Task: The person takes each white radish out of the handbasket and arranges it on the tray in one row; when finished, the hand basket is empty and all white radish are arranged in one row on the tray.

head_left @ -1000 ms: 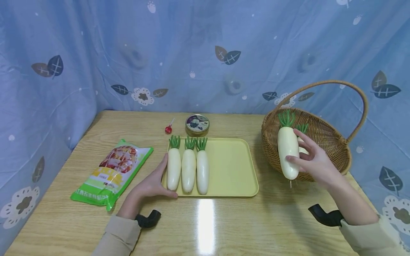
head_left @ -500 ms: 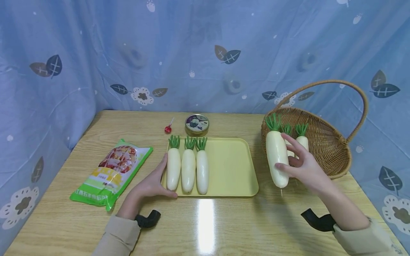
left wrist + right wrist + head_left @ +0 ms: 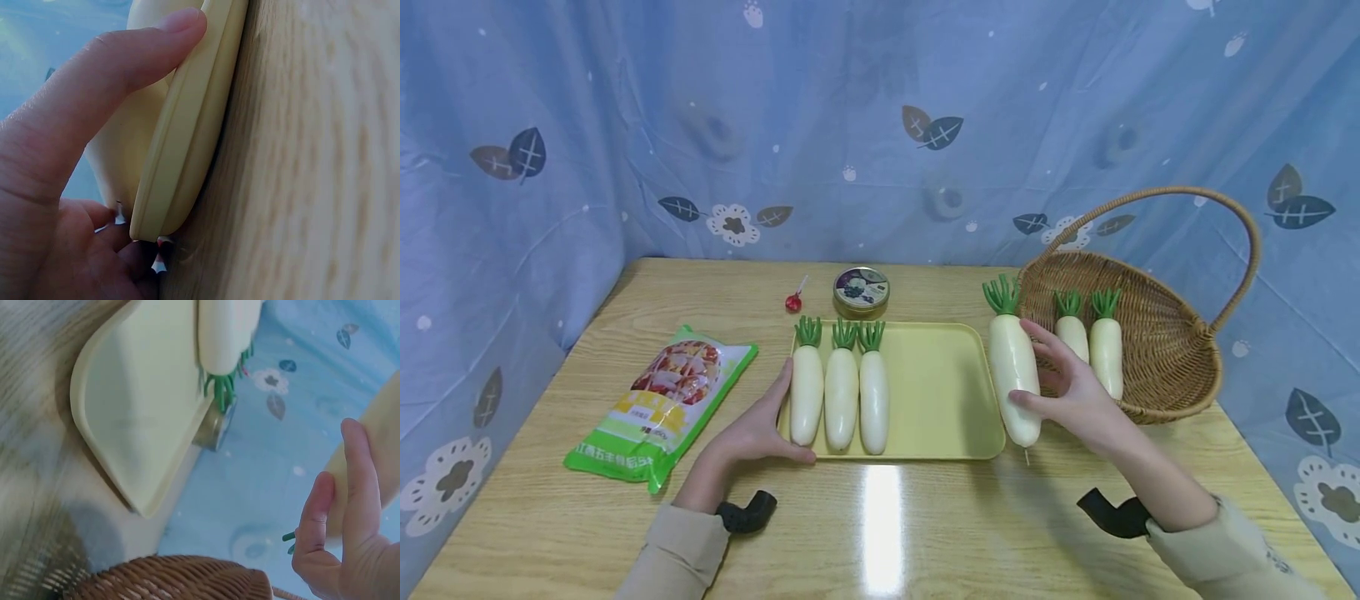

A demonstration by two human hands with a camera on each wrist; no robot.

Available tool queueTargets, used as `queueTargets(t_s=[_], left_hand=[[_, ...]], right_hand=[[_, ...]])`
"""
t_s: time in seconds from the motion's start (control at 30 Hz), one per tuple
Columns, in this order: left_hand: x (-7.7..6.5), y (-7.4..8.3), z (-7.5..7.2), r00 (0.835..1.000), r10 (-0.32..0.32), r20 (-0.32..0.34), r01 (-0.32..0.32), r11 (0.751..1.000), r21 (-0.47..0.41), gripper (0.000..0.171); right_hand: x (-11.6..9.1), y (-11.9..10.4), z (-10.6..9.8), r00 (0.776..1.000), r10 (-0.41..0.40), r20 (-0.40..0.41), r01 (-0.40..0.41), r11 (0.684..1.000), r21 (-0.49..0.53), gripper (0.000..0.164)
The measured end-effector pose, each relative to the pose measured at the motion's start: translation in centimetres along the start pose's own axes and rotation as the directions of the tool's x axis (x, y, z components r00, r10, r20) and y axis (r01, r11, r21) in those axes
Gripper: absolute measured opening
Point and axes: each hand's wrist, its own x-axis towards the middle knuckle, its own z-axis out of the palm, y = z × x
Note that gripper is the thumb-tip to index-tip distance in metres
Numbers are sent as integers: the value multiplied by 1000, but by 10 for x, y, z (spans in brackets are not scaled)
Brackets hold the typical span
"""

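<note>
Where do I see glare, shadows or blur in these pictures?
Head view: a white glare streak on the table, on the near side of the yellow tray, and a soft shadow below the right hand. Left wrist view: dim, the wood grain blurred at the right. Right wrist view: a dappled shadow beside the basket.

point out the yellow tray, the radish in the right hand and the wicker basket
Yellow tray (image 3: 936,392): head view, bare part of its floor.
Held radish (image 3: 1011,358): head view, middle of its white body.
Wicker basket (image 3: 1159,346): head view, woven inner wall.
</note>
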Motion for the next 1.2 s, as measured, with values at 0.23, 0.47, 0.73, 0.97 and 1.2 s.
queueTargets(t_s=[0.23, 0.47, 0.73, 0.97, 1.2], left_hand=[[1, -2, 1, 1000, 0, -1, 0, 1000, 5, 139], [1, -2, 0, 1000, -5, -8, 5, 1000, 4, 139], [0, 0, 0, 1000, -8, -4, 8, 1000, 0, 139], [0, 1, -1, 1000, -6, -4, 6, 1000, 3, 139], [0, 0, 0, 1000, -8, -7, 8, 1000, -2, 139]], right_hand=[[8, 10, 9, 1000, 10, 7, -10, 1000, -16, 84], [18, 21, 21, 1000, 23, 21, -23, 1000, -17, 85], [29, 26, 37, 997, 44, 58, -49, 995, 91, 87], [38, 29, 48, 993, 82, 81, -89, 992, 94, 87], [46, 31, 61, 986, 123, 113, -129, 990, 55, 85]])
